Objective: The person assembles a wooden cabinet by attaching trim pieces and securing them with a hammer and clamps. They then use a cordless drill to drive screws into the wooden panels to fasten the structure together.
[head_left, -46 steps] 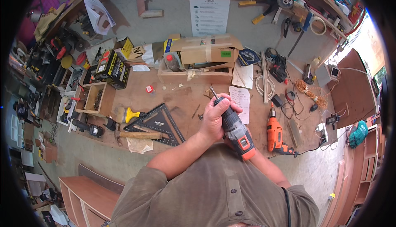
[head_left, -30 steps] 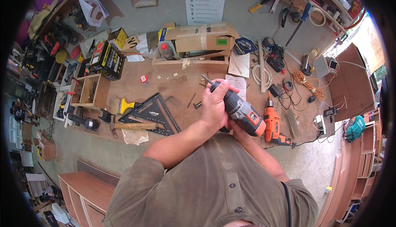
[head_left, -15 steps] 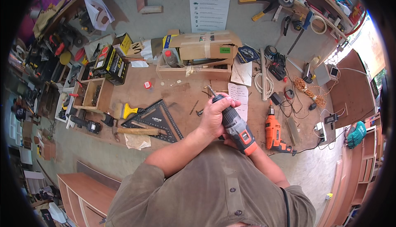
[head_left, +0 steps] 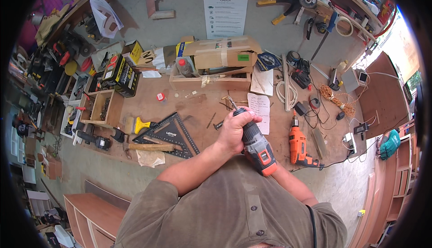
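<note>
A grey and black cordless drill (head_left: 257,145) with an orange rear end is held in front of my chest, its bit (head_left: 232,103) angled away toward the bench. My left hand (head_left: 234,130) is closed around the chuck end, thumb laid across the top. From the right, my right forearm (head_left: 292,182) runs in under the drill body at its handle; that hand's fingers are hidden beneath the tool. Beyond the bit lies a handwritten paper sheet (head_left: 259,113). Just right of my hands an orange corded drill (head_left: 297,144) rests on the bench.
To the left lie a black triangular square (head_left: 168,133), a hammer (head_left: 150,147) and a yellow-handled brush (head_left: 140,125). A wooden tray (head_left: 211,83) with a cardboard box (head_left: 220,52) stands at the back. Cords and an orange rope coil (head_left: 335,97) lie at the right.
The drill has turned slightly about its length, and its orange rear end has shifted a little down and left. My left hand keeps its hold on the chuck end.
</note>
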`<state>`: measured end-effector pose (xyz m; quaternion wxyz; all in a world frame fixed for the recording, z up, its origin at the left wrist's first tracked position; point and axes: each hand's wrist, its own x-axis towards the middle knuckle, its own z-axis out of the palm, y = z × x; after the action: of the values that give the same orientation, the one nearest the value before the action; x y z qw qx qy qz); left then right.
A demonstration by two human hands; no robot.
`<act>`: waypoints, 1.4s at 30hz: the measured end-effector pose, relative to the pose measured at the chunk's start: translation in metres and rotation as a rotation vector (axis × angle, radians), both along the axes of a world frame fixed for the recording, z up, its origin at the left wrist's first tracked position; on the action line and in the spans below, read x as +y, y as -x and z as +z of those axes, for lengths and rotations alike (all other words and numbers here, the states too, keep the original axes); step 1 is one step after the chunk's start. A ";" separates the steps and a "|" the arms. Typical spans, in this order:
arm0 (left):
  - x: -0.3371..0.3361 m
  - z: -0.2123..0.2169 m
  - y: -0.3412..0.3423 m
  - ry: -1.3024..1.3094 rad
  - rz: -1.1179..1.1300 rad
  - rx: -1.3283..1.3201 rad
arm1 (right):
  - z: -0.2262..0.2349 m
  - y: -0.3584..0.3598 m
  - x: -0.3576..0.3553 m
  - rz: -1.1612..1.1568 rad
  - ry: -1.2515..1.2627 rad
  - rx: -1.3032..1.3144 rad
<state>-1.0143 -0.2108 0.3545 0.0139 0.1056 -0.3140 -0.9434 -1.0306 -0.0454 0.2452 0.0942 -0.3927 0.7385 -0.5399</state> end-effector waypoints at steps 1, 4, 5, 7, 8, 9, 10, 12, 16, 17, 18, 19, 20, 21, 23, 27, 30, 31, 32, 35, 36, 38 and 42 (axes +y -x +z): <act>0.000 0.000 0.000 -0.008 -0.006 0.008 | 0.001 -0.002 -0.001 -0.018 0.044 -0.129; -0.001 0.000 0.000 -0.035 -0.016 0.025 | 0.001 -0.005 -0.002 -0.054 0.068 -0.344; -0.001 -0.001 0.000 -0.044 -0.012 0.026 | 0.000 -0.003 0.000 -0.052 0.004 -0.302; -0.001 -0.002 0.000 -0.053 0.007 0.016 | 0.000 -0.002 0.000 -0.068 -0.039 -0.212; -0.001 -0.005 -0.001 -0.053 0.021 0.006 | 0.001 -0.003 0.000 -0.088 -0.019 -0.164; -0.002 -0.006 0.000 -0.052 0.035 -0.004 | 0.002 -0.003 0.000 -0.106 0.002 -0.114; -0.001 -0.004 0.001 -0.047 0.027 -0.016 | -0.008 -0.001 0.004 -0.120 0.025 -0.150; 0.000 -0.001 0.002 -0.035 0.016 -0.045 | -0.031 0.004 0.009 -0.134 0.049 -0.178; 0.003 -0.006 0.001 0.001 0.059 0.070 | -0.016 0.004 0.006 -0.141 -0.089 0.032; 0.005 -0.003 0.000 -0.095 0.070 0.132 | -0.006 0.003 0.003 -0.157 -0.181 0.118; 0.006 0.000 -0.001 -0.193 0.074 0.195 | 0.003 0.003 0.001 -0.178 -0.276 0.206; 0.006 0.004 0.001 -0.211 0.110 0.202 | 0.008 0.003 0.000 -0.189 -0.239 0.221; 0.003 0.009 0.004 -0.229 0.147 0.209 | 0.012 0.004 -0.002 -0.199 -0.201 0.235; 0.001 0.014 0.006 -0.246 0.184 0.218 | 0.015 0.004 -0.002 -0.208 -0.162 0.252; -0.006 0.006 0.010 -0.119 0.161 0.234 | 0.006 0.002 0.000 -0.222 -0.202 0.291; -0.011 0.005 0.015 -0.036 0.112 0.209 | 0.003 -0.003 0.002 -0.207 -0.120 0.037; -0.009 0.004 0.012 0.059 0.124 0.174 | -0.004 -0.004 0.005 -0.218 -0.173 0.003; -0.009 0.004 0.012 0.108 0.140 0.165 | -0.004 -0.004 0.005 -0.226 -0.194 -0.004; -0.007 0.004 0.013 0.088 0.148 0.172 | 0.000 -0.005 0.003 -0.240 -0.201 -0.038; -0.003 0.001 0.012 0.004 0.177 0.174 | -0.009 -0.005 0.008 -0.195 -0.214 0.006; -0.002 0.004 0.012 -0.021 0.185 0.147 | -0.012 -0.001 0.007 -0.192 -0.212 0.053; 0.003 0.009 0.007 -0.074 0.200 0.092 | -0.019 0.002 0.008 -0.196 -0.214 0.140; 0.005 -0.001 0.000 -0.098 0.036 0.252 | -0.011 0.002 0.005 -0.171 -0.162 0.106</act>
<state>-1.0138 -0.2062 0.3532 0.0650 -0.0074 -0.2613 -0.9630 -1.0329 -0.0408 0.2347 0.0400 -0.3473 0.8144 -0.4631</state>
